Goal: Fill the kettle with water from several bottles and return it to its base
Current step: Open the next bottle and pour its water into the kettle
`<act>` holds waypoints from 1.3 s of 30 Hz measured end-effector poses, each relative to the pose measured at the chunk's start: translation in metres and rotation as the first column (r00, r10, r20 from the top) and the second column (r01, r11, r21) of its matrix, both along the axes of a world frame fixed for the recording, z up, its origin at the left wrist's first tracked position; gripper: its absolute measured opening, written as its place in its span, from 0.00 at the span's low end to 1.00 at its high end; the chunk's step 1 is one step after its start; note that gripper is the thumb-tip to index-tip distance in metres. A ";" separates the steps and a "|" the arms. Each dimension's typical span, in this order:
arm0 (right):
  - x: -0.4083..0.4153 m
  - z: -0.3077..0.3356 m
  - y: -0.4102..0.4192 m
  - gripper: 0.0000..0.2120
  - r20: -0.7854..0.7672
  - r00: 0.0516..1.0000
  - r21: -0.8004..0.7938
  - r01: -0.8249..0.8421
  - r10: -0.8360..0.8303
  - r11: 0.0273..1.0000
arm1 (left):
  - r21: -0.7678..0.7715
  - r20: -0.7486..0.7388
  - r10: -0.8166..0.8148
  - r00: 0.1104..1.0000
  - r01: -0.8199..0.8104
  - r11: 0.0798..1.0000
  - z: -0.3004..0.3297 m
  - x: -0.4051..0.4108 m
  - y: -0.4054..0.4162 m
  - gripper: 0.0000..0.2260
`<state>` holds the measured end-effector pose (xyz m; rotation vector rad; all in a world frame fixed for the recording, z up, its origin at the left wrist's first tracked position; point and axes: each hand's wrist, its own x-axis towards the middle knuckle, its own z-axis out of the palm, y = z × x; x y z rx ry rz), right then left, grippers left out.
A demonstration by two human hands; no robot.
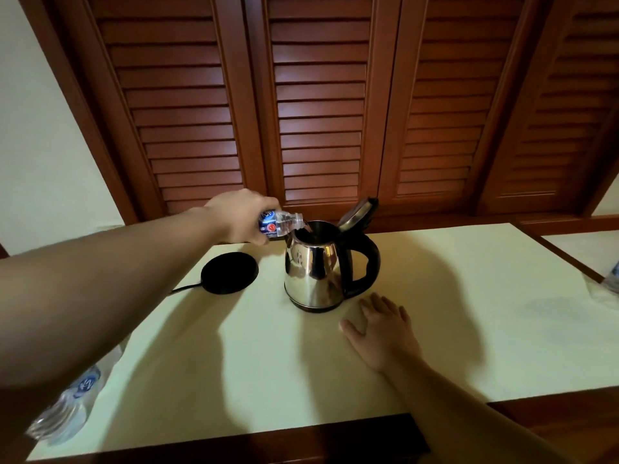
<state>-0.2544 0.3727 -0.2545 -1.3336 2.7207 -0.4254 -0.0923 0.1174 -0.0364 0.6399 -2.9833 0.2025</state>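
On the pale tabletop (469,296), water is going from a bottle into a shiny kettle.

At the middle of the table stands the steel kettle (315,272), off its round black base (229,273), which lies just to its left with a black cord (182,289) running away from it. The kettle's lid (356,212) is tipped up and open, and its black handle (366,262) points right. The left hand (239,217) is wrapped tight around a small water bottle (279,223) with a blue label, tilted so its mouth sits at the kettle's open top. The right hand (382,326) lies flat on the table near the kettle, fingers spread, holding nothing. Another plastic bottle (67,410) lies at the near left edge of the table. One more bottle (613,277) peeks in at the far right. Brown slatted doors (321,105) fill the wall behind.
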 end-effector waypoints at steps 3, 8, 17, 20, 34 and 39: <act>0.000 -0.001 -0.001 0.40 -0.005 1.000 -0.003 0.008 -0.008 1.000 | -0.040 0.021 -0.020 1.000 0.021 0.999 0.005 -0.004 -0.001 0.24; 0.000 -0.001 -0.002 0.39 -0.003 1.000 -0.001 0.016 -0.016 1.000 | -0.121 0.056 -0.057 0.997 0.064 0.991 0.013 -0.009 -0.001 0.27; 0.001 0.000 -0.002 0.39 0.001 1.000 -0.006 0.027 -0.027 1.000 | -0.130 0.101 -0.097 0.990 0.110 0.985 0.021 -0.019 0.000 0.29; 0.002 0.002 -0.002 0.39 0.005 1.000 -0.005 0.029 -0.029 1.000 | -0.131 0.102 -0.089 0.991 0.102 0.986 0.022 -0.021 0.000 0.29; 0.002 0.001 -0.002 0.39 -0.003 0.999 -0.009 0.033 -0.033 0.999 | -0.228 0.154 -0.155 0.976 0.187 0.955 0.039 -0.031 0.004 0.25; 0.002 0.001 -0.002 0.40 -0.016 0.999 -0.032 0.036 -0.036 0.999 | -0.317 0.196 -0.184 0.963 0.240 0.917 0.042 -0.036 0.008 0.28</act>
